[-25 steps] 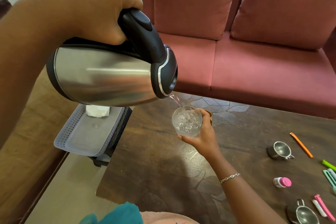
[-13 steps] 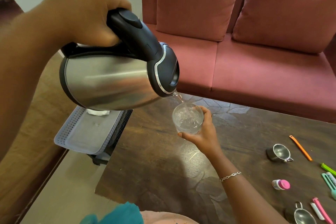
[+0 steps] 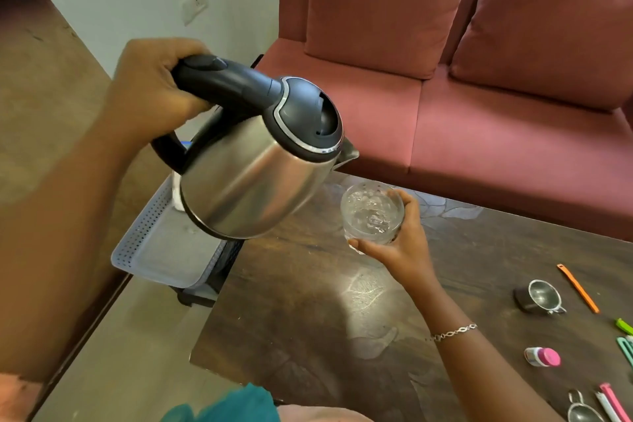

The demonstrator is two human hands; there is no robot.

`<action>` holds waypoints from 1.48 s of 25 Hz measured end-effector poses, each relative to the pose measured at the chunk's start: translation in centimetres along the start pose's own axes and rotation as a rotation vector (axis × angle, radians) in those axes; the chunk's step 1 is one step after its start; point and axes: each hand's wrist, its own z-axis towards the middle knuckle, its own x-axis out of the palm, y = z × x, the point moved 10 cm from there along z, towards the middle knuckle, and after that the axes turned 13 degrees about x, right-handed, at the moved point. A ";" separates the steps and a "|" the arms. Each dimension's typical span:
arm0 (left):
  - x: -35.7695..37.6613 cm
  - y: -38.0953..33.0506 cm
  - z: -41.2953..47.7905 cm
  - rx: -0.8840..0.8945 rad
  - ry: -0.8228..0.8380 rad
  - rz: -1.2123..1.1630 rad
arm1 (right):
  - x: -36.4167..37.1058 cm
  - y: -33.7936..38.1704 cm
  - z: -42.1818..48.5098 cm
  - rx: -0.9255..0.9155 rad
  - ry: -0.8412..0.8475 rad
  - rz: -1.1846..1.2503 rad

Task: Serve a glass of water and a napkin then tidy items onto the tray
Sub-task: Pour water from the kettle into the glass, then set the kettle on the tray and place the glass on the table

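The glass (image 3: pixel 371 212), clear with bubbly water, is held over the tabletop (image 3: pixel 308 312) near its far edge, with the right hand (image 3: pixel 399 245) wrapped round it. Open tabletop lies nearer the person. The left hand (image 3: pixel 150 96) grips a steel kettle (image 3: pixel 253 178), tilted just left of the glass. A tray (image 3: pixel 161 250) sits past the left edge; a cup (image 3: pixel 543 296) lies well right.

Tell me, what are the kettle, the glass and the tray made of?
The kettle body looks like shiny steel: silvery, with reflections on it. Its handle and lid look like matte black plastic. The glass seems clear glass, maybe clear plastic: you see the water through it. The tray looks like pale plastic, with rows of tiny holes along its rim.
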 end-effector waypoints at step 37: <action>-0.6 38.8 -26.6 -0.920 -0.370 0.281 | 17.7 5.9 -0.3 0.029 0.003 -0.081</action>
